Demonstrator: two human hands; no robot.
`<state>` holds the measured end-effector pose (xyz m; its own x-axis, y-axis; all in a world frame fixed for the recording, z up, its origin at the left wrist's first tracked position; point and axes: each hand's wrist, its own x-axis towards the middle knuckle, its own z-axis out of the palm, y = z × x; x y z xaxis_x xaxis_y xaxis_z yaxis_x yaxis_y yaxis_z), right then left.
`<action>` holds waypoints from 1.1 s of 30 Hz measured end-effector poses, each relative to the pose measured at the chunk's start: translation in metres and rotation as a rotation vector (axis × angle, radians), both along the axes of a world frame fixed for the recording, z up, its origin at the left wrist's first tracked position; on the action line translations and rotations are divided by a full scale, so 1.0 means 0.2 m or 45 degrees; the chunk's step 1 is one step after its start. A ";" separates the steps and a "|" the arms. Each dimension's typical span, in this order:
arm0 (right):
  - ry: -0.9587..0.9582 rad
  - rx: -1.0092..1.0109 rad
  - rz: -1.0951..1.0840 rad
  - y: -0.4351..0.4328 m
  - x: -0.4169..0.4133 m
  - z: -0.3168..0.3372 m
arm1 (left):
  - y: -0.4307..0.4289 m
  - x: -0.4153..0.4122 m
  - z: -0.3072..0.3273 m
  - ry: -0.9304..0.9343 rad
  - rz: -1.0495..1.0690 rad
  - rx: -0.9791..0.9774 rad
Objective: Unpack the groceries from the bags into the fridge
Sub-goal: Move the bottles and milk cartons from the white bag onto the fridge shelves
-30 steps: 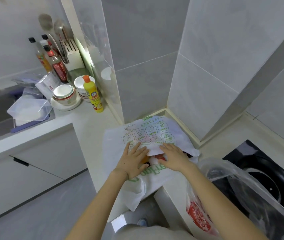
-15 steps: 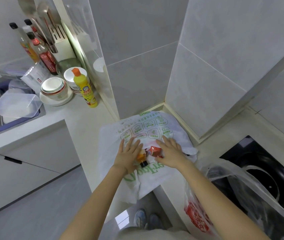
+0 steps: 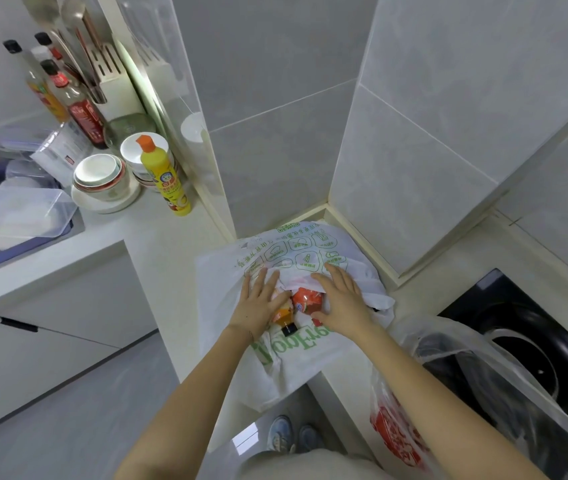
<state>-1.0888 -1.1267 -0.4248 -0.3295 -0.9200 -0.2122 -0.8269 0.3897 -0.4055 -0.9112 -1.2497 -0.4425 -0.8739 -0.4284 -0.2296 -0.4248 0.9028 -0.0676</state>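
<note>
Grocery bag (image 3: 305, 249), crinkled white plastic, lies under left hand (image 3: 258, 304) and right hand (image 3: 343, 303), both grips flat.

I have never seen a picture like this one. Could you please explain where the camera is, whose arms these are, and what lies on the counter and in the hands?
There is no machine here. The camera sits on a person's head and looks down, so both arms belong to that person. The left hand and the right hand lie with straight fingers on a white bag with green print, at its opening. The bag rests on the pale counter. Neither hand grips anything. In the opening you can see a red packet and an orange item with a black cap. A clear bag with red print lies to the right, partly over a black stove. Farther left stand a yellow bottle and stacked bowls.
</note>
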 end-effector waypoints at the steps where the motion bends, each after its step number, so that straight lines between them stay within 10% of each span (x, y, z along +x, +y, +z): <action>1: 0.011 -0.064 -0.017 0.01 0.01 -0.01 | -0.01 0.00 -0.02 0.007 0.003 -0.018; 9: 0.090 -0.109 -0.061 0.09 0.05 -0.09 | 0.00 0.04 0.00 0.290 0.070 0.169; 16: 0.025 0.030 -0.101 0.06 0.07 -0.08 | 0.02 0.11 0.21 1.038 0.642 0.748; 33: 0.157 0.134 -0.115 0.07 0.17 -0.07 | 0.15 0.16 0.24 1.259 0.884 1.125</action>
